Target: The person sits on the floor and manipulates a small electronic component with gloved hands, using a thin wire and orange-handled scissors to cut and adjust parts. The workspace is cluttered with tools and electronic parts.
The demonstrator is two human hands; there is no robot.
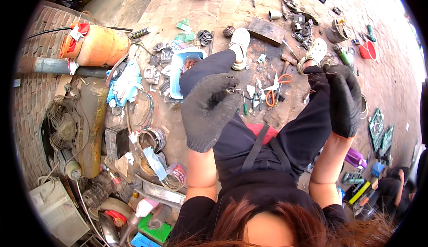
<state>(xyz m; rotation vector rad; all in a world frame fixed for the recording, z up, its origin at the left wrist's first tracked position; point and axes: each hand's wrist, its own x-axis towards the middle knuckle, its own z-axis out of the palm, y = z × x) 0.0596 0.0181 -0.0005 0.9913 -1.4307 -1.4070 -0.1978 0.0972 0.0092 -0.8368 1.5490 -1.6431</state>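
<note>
My left hand (209,111), in a black knit glove, is raised over my left thigh. Its thumb and fingers pinch a small metal part (231,89), mostly hidden by the glove. My right hand (345,97), gloved alike, hovers beside my right knee with its fingers curled together. Thin brownish strands (317,80) show next to its fingertips; whether it grips them I cannot make out. On the ground between my legs lie orange-handled scissors (285,78), pliers (257,97), a green-handled screwdriver (245,107) and a hammer (289,60).
A dark metal block (266,31) sits between my shoes. Left are a light-blue basin (176,69), an orange gas cylinder (104,45), a compressor tank (92,129) and open cans (151,139). Right are a red bucket (368,50) and green tool cases (376,124). Another person (396,185) is at lower right.
</note>
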